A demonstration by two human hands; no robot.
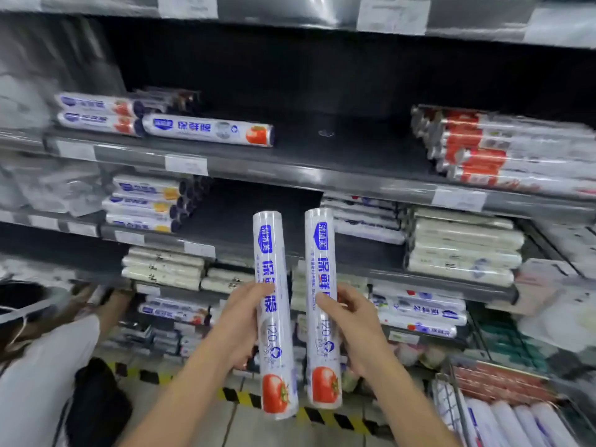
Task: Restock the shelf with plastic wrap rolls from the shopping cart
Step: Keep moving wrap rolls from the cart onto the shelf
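While the left hand [245, 321] grips one white, tomato-printed plastic wrap roll [267, 253] and the right hand [351, 327] a second roll [324, 253], restocking appears partial: matching stocked rolls [209, 130] lie left on the dark metal shelf [338, 146], bare board beside them, spare rolls [522, 427] waiting in the wire shopping cart [446, 377].

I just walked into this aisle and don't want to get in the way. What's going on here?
Someone is restocking plastic wrap. Their left hand grips one roll and their right hand grips a second roll, both upright, neither placed yet. Matching rolls lie on the upper shelf, with bare space beside them. More rolls sit in the shopping cart at lower right. Another person crouches at lower left.
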